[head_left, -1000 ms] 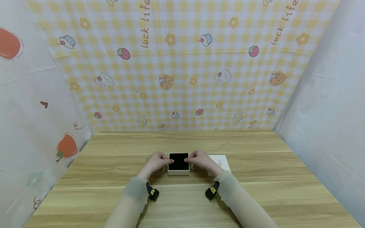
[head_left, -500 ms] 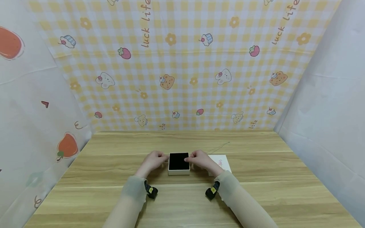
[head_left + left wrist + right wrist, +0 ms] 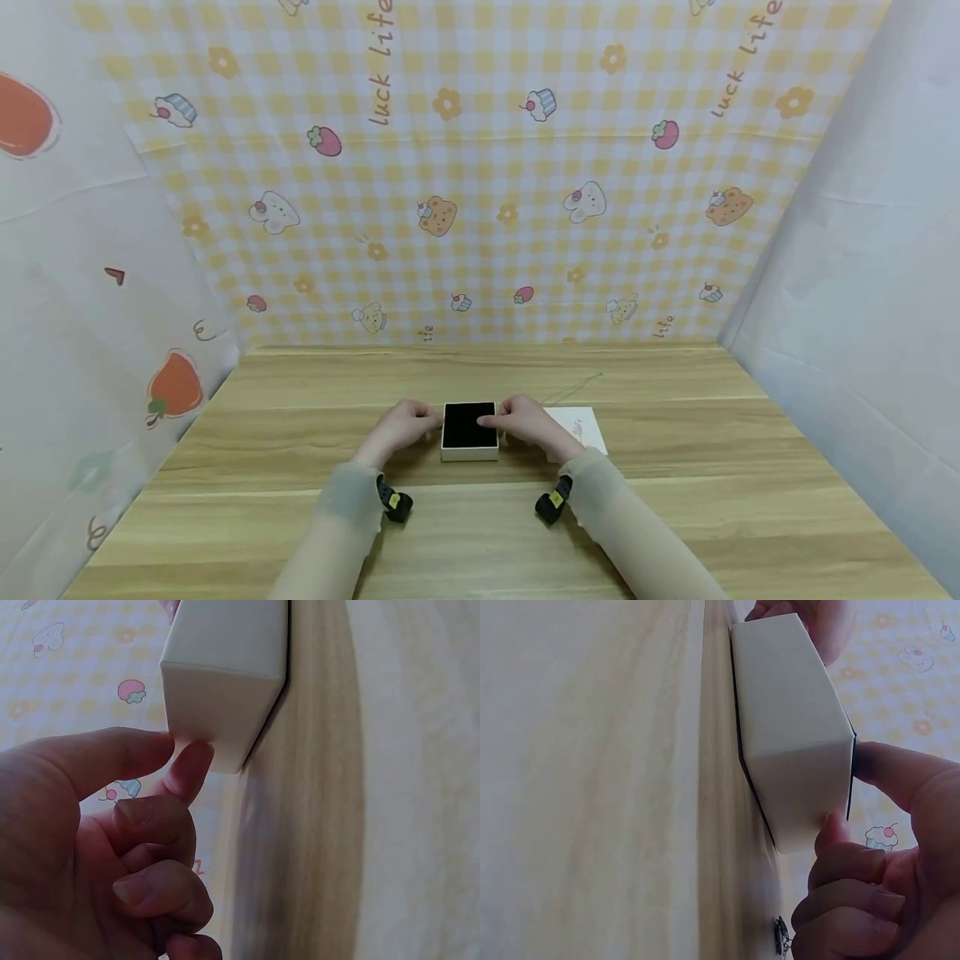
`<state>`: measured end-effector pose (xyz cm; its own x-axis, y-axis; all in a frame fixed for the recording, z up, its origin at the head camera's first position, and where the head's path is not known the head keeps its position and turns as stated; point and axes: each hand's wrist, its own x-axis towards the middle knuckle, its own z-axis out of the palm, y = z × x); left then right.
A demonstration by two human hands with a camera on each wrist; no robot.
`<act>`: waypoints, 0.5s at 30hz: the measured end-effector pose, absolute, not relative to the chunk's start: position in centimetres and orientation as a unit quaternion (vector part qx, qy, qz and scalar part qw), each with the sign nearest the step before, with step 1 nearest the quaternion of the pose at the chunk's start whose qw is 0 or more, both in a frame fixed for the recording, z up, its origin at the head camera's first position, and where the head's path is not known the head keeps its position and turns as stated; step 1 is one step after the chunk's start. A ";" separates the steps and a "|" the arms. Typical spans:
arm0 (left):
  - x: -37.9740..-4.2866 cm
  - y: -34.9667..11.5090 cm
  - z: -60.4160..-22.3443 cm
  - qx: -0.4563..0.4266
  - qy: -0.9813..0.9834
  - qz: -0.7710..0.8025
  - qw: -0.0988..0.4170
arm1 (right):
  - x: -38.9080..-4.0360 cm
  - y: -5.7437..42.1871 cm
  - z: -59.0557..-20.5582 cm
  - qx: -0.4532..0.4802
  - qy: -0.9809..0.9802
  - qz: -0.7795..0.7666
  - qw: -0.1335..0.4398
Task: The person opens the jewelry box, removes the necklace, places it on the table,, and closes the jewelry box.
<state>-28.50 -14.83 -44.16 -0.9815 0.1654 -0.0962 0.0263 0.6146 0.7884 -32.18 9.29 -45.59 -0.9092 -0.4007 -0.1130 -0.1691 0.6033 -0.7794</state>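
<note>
A small white box [image 3: 469, 455] with a black padded inside [image 3: 465, 427] sits in the middle of the wooden table. At its left side is my left hand [image 3: 402, 423]; the left wrist view shows its index fingertip [image 3: 192, 766] touching the side wall, its thumb tip by the upper edge and the other fingers loosely curled. My right hand [image 3: 527, 420] grips the right wall, thumb [image 3: 891, 766] over the rim on the black lining and index finger against the outside. Both hands touch the box from opposite sides.
Right of the box lies a white lid or card [image 3: 579, 423] with pink writing, partly behind my right wrist. Behind it stretches a thin cord [image 3: 577, 386], and a small dark metallic piece [image 3: 781, 937] shows in the right wrist view. A patterned cloth [image 3: 480, 167] hangs behind the table.
My left thumb has slipped off the black lining and the left hand has drawn slightly left to the box's side. The right hand keeps its grip, and the box has stayed put.
</note>
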 end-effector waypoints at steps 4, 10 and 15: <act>-28.4 -15.1 -44.2 0.071 0.892 0.439 0.079 | -32.2 8.9 -45.3 -0.155 0.889 -0.407 0.139; -28.7 -15.1 -44.5 0.061 0.889 0.446 0.085 | -32.3 8.1 -45.0 -0.151 0.910 -0.367 0.124; -29.0 -14.9 -44.7 0.052 0.894 0.437 0.085 | -32.2 7.8 -44.5 -0.149 0.929 -0.320 0.113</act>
